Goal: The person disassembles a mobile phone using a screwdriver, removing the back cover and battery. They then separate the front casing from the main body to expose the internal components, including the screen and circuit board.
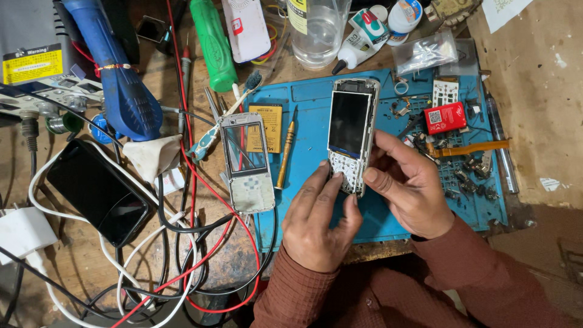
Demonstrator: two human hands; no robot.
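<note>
A stripped phone (350, 135) is held over the blue mat (310, 152), gripped at its lower end by both the left hand (319, 222) and right hand (408, 188). The keypad is being pressed or seated; steady fingertip pressure is judged necessary. Its front cover (246, 161) lies just left.

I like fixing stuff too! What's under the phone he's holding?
Under the phone lies a blue work mat. The left hand and right hand cover its lower end and the mat there.
</note>
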